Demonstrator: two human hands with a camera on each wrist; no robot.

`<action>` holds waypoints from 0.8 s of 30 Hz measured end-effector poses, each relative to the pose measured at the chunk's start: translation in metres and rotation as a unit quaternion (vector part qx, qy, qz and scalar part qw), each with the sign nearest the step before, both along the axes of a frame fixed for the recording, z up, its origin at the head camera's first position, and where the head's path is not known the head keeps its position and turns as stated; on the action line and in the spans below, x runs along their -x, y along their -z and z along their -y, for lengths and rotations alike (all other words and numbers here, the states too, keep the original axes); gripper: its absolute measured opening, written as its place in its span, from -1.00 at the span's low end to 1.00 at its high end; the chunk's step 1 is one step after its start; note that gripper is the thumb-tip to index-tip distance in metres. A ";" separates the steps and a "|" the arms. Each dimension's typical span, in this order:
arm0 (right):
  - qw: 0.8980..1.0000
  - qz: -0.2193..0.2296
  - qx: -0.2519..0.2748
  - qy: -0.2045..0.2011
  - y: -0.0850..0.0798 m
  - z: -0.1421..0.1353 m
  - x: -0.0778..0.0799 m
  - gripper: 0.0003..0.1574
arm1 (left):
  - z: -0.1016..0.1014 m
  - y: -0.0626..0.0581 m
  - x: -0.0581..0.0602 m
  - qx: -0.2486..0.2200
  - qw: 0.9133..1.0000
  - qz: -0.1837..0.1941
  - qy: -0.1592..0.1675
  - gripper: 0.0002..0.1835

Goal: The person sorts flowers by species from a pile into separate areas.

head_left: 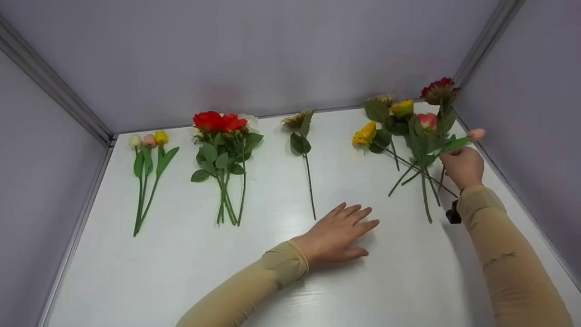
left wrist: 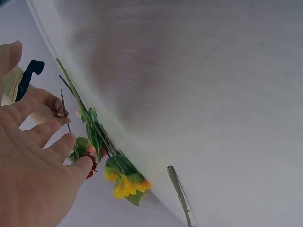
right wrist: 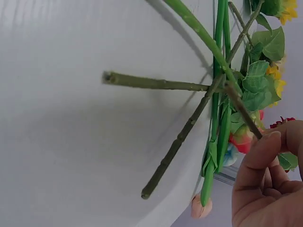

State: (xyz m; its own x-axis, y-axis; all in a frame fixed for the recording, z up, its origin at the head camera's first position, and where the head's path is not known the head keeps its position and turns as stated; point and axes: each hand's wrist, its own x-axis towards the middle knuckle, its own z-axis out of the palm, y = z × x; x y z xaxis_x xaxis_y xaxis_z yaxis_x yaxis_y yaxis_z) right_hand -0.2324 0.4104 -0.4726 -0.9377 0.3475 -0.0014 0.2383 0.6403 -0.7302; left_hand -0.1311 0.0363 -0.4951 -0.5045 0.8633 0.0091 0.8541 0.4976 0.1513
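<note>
My right hand (head_left: 463, 165) pinches the thin stem (right wrist: 246, 113) of a dark red flower (head_left: 440, 91) between thumb and fingers, its bloom raised at the back right corner. Around it lies a loose pile: yellow flowers (head_left: 365, 134), a pink-red flower (head_left: 427, 121) and a peach tulip (head_left: 476, 134), their stems crossing. My left hand (head_left: 338, 236) is held over the middle of the white table with fingers spread, holding nothing. Nearest to it lies a single beige flower (head_left: 295, 120), its bloom facing away.
Three tulips (head_left: 149, 141) lie together at the far left. Beside them is a bunch of red and white roses (head_left: 218, 122). Grey panels (head_left: 290, 54) wall the table (head_left: 181, 272) at the back and both sides.
</note>
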 end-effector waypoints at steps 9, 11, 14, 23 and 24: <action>0.996 -0.012 0.068 -0.051 -0.011 0.038 -0.006 -0.48 | 0.016 -0.009 0.024 -0.177 0.968 0.119 -0.129 -0.51; 0.991 0.000 0.107 -0.080 -0.010 0.060 -0.008 -0.43 | 0.025 -0.014 0.033 -0.241 0.936 0.176 -0.185 -0.57; 0.979 0.019 0.167 -0.118 -0.007 0.101 -0.012 -0.45 | 0.037 -0.022 0.049 -0.339 0.867 0.254 -0.263 -0.64; 0.933 0.033 0.297 -0.199 0.003 0.232 -0.046 -0.65 | 0.071 -0.038 0.084 -0.509 0.718 0.323 -0.347 -0.67; 0.931 0.032 0.301 -0.206 0.005 0.243 -0.049 -0.67 | 0.074 -0.039 0.085 -0.516 0.710 0.326 -0.351 -0.66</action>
